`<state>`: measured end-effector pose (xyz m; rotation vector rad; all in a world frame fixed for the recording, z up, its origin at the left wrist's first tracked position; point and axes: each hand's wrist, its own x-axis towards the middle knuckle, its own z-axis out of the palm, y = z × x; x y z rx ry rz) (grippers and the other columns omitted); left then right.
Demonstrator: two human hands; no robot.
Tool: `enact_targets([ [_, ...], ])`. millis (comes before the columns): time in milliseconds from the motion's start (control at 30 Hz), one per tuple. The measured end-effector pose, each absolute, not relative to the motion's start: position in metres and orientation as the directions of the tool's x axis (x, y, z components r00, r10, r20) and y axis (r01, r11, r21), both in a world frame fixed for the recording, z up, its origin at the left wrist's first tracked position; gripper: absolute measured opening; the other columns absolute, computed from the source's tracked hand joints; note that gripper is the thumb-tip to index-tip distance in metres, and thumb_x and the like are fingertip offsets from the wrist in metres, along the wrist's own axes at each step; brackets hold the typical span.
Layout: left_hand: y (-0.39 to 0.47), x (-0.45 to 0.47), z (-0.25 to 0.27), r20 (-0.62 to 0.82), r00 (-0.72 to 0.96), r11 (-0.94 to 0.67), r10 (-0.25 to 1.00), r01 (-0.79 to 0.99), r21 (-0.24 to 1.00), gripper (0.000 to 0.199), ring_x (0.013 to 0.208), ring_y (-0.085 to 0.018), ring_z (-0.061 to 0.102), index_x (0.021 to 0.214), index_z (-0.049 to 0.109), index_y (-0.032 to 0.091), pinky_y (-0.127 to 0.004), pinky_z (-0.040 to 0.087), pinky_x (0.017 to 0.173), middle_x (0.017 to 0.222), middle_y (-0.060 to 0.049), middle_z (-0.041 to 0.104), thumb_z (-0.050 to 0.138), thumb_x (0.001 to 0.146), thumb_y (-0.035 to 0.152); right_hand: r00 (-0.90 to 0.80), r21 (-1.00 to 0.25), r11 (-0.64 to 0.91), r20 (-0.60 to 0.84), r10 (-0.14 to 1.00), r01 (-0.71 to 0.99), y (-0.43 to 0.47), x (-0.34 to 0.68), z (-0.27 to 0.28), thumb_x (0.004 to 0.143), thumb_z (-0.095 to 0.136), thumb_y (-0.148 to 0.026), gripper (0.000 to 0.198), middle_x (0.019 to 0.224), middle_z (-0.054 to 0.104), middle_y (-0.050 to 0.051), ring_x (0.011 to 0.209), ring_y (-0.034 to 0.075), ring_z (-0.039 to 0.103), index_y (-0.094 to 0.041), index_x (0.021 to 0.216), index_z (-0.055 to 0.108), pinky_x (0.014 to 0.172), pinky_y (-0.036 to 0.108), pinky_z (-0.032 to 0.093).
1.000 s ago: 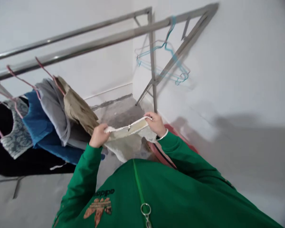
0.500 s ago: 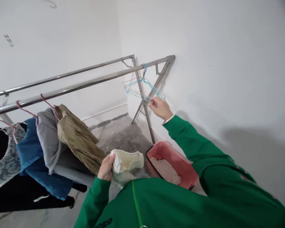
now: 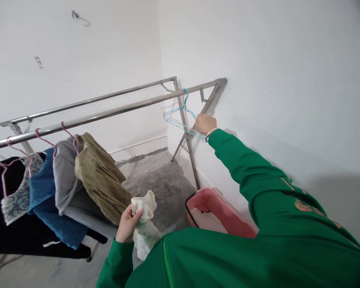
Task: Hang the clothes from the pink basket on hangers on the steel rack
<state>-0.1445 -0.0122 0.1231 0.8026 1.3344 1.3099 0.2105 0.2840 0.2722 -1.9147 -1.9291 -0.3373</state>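
Note:
My left hand [image 3: 128, 224] is closed on a white garment [image 3: 147, 236], gripping it by its gathered edge while the rest hangs down in front of me. At arm's length, my right hand [image 3: 206, 124] is closed on the sloping side of a blue wire hanger [image 3: 184, 127]. The hanger hooks over the front rail along with at least one other thin hanger; they overlap, so I cannot tell them fully apart. My right fingertips are partly hidden behind the hand.
A metal drying rack [image 3: 114, 112] reaches into the wall corner. Several clothes hang at its left on pink hangers, the olive garment [image 3: 100, 172] nearest. Below my right arm a pink basket [image 3: 228, 212] with pale cloth stands on the concrete floor [image 3: 156, 172].
My right hand has moved from the hanger's lower bar to its upper side and closed there. The white garment in my left hand has been drawn in and hangs more folded. The view has shifted slightly.

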Motion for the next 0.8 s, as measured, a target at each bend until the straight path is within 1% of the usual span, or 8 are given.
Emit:
enact_targets([
  [133, -0.011, -0.140, 0.129, -0.142, -0.242, 0.134, 0.960, -0.050, 0.990, 0.053, 0.079, -0.024, 0.067, 0.087, 0.072, 0.020, -0.029, 0.054, 0.072, 0.072, -0.002, 0.071, 0.090, 0.040, 0.036, 0.061, -0.246, 0.072, 0.494, 0.867, 0.967, 0.286, 0.206, 0.276, 0.095, 0.031, -0.026, 0.035, 0.108, 0.064, 0.023, 0.097, 0.029, 0.059, -0.007, 0.110, 0.056, 0.079, 0.036, 0.041],
  [233, -0.005, -0.140, 0.130, -0.033, -0.260, 0.084, 0.965, 0.188, 0.979, 0.032, 0.081, -0.026, 0.067, 0.077, 0.073, 0.022, -0.030, 0.053, 0.075, 0.072, -0.003, 0.071, 0.083, 0.050, 0.035, 0.027, -0.320, 0.159, 0.508, 0.861, 0.934, 0.279, 0.204, 0.274, 0.094, 0.033, -0.026, 0.030, 0.104, 0.065, 0.020, 0.094, 0.028, 0.058, -0.011, 0.104, 0.056, 0.078, 0.035, 0.041],
  [300, 0.002, -0.144, 0.129, 0.056, -0.278, 0.062, 0.959, 0.398, 0.915, 0.021, 0.084, -0.027, 0.067, 0.077, 0.075, 0.024, -0.031, 0.052, 0.079, 0.078, -0.003, 0.074, 0.074, 0.059, 0.034, -0.016, -0.380, 0.245, 0.516, 0.857, 0.892, 0.266, 0.203, 0.263, 0.092, 0.035, -0.026, 0.025, 0.097, 0.065, 0.017, 0.089, 0.026, 0.058, -0.014, 0.095, 0.056, 0.077, 0.034, 0.041],
  [400, 0.011, -0.152, 0.129, 0.141, -0.310, 0.088, 0.940, 0.621, 0.779, 0.021, 0.093, -0.029, 0.067, 0.084, 0.075, 0.026, -0.032, 0.050, 0.085, 0.086, -0.004, 0.075, 0.064, 0.067, 0.030, -0.041, -0.501, 0.408, 0.592, 0.805, 0.763, 0.231, 0.200, 0.226, 0.089, 0.038, -0.029, 0.019, 0.079, 0.061, 0.010, 0.078, 0.022, 0.056, -0.018, 0.081, 0.051, 0.074, 0.033, 0.042],
  [467, 0.016, -0.156, 0.134, 0.163, -0.339, 0.112, 0.926, 0.663, 0.740, 0.023, 0.093, -0.027, 0.067, 0.086, 0.074, 0.025, -0.030, 0.049, 0.084, 0.085, -0.005, 0.075, 0.059, 0.068, 0.025, -0.007, -0.620, 0.505, 0.628, 0.778, 0.601, 0.200, 0.194, 0.193, 0.089, 0.041, -0.035, 0.019, 0.070, 0.055, 0.004, 0.067, 0.017, 0.053, -0.020, 0.079, 0.047, 0.067, 0.031, 0.042],
  [533, 0.022, -0.157, 0.140, 0.165, -0.363, 0.131, 0.917, 0.665, 0.735, 0.021, 0.085, -0.024, 0.067, 0.081, 0.072, 0.022, -0.028, 0.049, 0.078, 0.080, -0.004, 0.074, 0.055, 0.067, 0.022, 0.013, -0.756, 0.551, 0.593, 0.805, 0.352, 0.167, 0.184, 0.163, 0.088, 0.046, -0.043, 0.022, 0.070, 0.051, 0.000, 0.058, 0.013, 0.050, -0.021, 0.089, 0.045, 0.057, 0.027, 0.041],
  [633, 0.037, -0.158, 0.147, 0.185, -0.392, 0.139, 0.901, 0.666, 0.733, 0.019, 0.073, -0.019, 0.062, 0.075, 0.068, 0.016, -0.026, 0.046, 0.070, 0.068, -0.002, 0.068, 0.052, 0.072, 0.025, -0.060, -0.881, 0.470, 0.467, 0.882, 0.049, 0.124, 0.164, 0.139, 0.086, 0.055, -0.049, 0.035, 0.069, 0.050, -0.004, 0.049, 0.009, 0.044, -0.023, 0.106, 0.046, 0.047, 0.023, 0.036],
  [800, 0.059, -0.163, 0.136, 0.166, -0.413, 0.124, 0.896, 0.590, 0.798, 0.023, 0.060, -0.013, 0.052, 0.068, 0.066, 0.013, -0.022, 0.039, 0.058, 0.056, 0.002, 0.055, 0.054, 0.074, 0.032, -0.215, -0.933, 0.350, 0.326, 0.920, 0.083, 0.079, 0.146, 0.141, 0.087, 0.055, -0.049, 0.033, 0.059, 0.049, -0.003, 0.052, 0.010, 0.045, -0.019, 0.099, 0.063, 0.053, 0.025, 0.039],
])
